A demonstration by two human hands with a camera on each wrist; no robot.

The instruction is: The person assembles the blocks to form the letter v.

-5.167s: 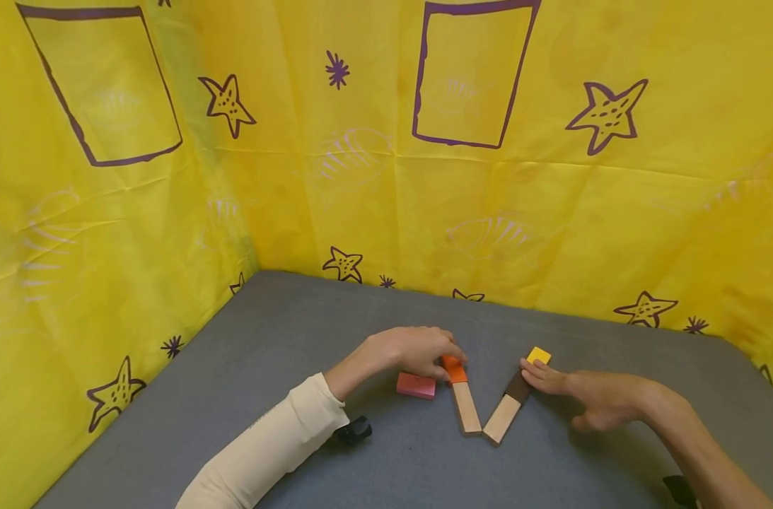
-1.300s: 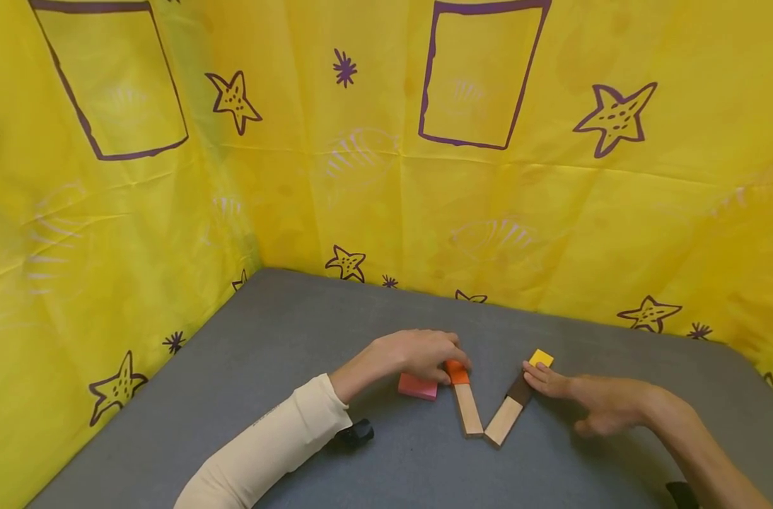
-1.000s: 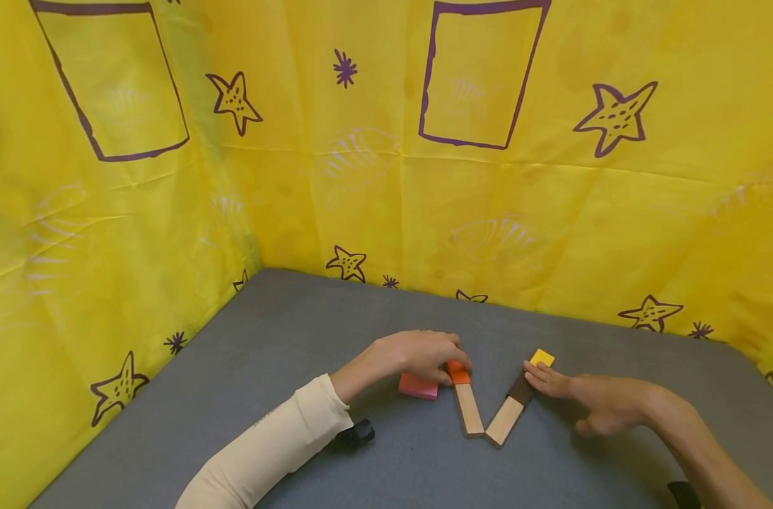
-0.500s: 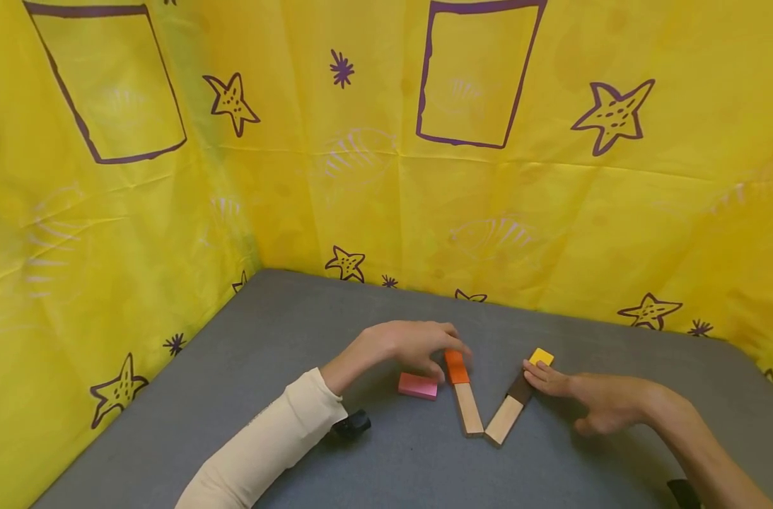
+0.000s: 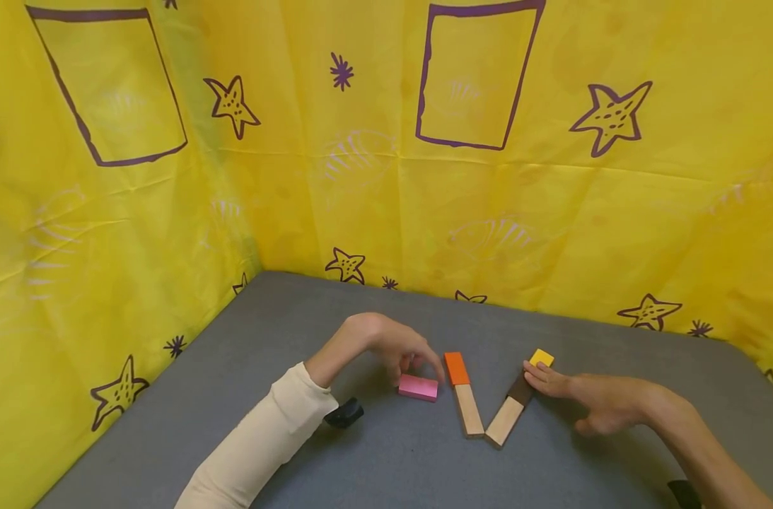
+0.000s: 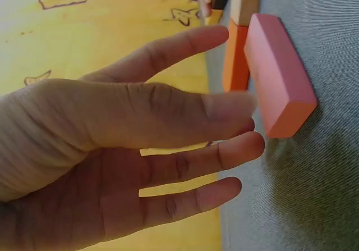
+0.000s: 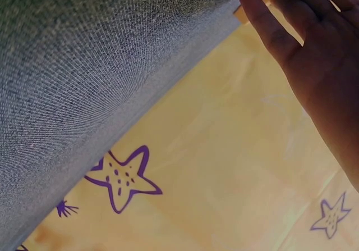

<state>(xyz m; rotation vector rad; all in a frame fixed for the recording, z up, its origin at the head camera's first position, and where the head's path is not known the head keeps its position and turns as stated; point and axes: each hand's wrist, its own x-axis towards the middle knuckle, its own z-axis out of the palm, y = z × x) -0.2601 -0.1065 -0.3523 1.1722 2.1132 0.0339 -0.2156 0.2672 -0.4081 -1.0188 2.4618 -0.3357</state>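
In the head view my left hand (image 5: 402, 348) hovers over a pink block (image 5: 418, 387), thumb and fingers spread around it. The left wrist view shows the thumb tip right beside the pink block (image 6: 280, 74), and the hand holds nothing. Just right of it lies an orange block (image 5: 456, 368), end to end with a plain wooden block (image 5: 468, 410). A second wooden block (image 5: 504, 421) meets that one at the bottom of a V. Its arm continues with a dark brown block (image 5: 520, 388) and a yellow block (image 5: 542, 358). My right hand (image 5: 590, 399) rests straight fingertips on the brown and yellow blocks.
The blocks lie on a grey cloth-covered table (image 5: 335, 304). Yellow fabric walls (image 5: 335, 191) with starfish drawings stand behind it and at the left. A black wrist device (image 5: 344, 413) is strapped below the cream left sleeve (image 5: 265, 431).
My left hand has let go of the orange block and moved left over the pink block. The right hand stays where it was on the brown and yellow blocks.
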